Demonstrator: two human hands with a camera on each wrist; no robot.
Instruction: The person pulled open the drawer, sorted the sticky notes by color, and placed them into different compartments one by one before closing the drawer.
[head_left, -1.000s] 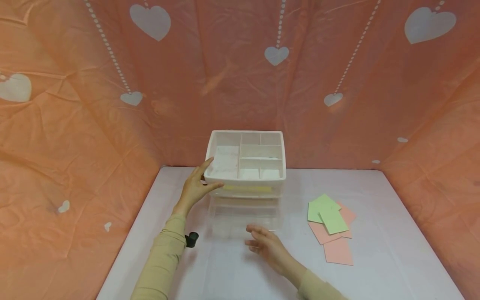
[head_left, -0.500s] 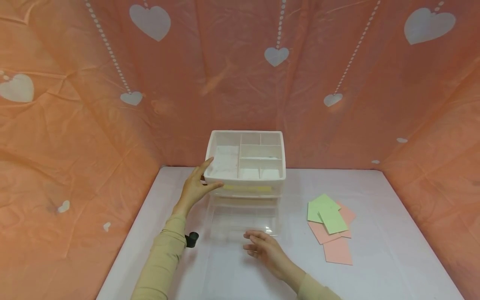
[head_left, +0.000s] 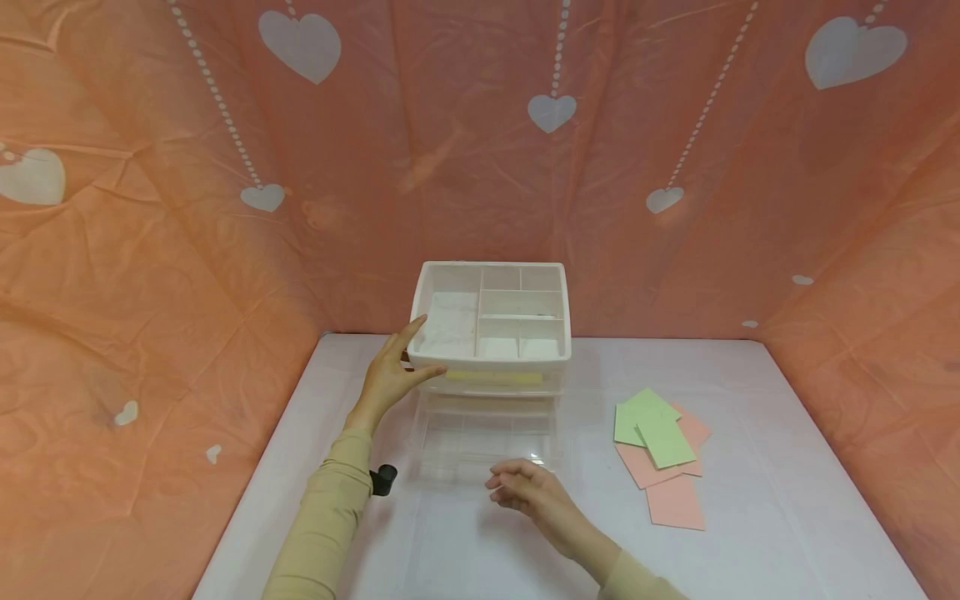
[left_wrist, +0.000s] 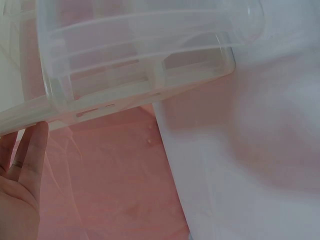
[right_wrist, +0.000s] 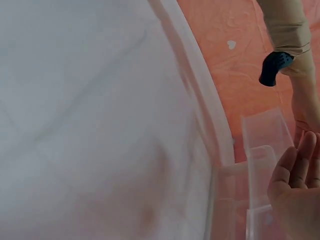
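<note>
A white plastic drawer organizer [head_left: 495,363] with a divided top tray stands near the back of the table. My left hand [head_left: 390,377] holds its front left corner, thumb across the front and a finger over the rim. In the left wrist view, fingers [left_wrist: 36,150] touch the organizer's side. A clear drawer [head_left: 487,433] sticks out from the organizer's lower part. Close in front of that drawer, my right hand [head_left: 536,500] hovers with loosely bent fingers and nothing between them. The right wrist view shows the hand overlapping the clear drawers [right_wrist: 260,160].
Green cards [head_left: 663,437] lie over pink cards [head_left: 677,502] in a loose pile on the table's right side. The white table [head_left: 765,467] ends at an orange curtain [head_left: 480,183] with heart prints. A black strap piece [head_left: 383,480] juts from my left wrist.
My right hand has drawn back slightly toward me, and its fingers have come closer together. The drawer's inner dividers show more plainly. My left hand stays at the organizer's corner.
</note>
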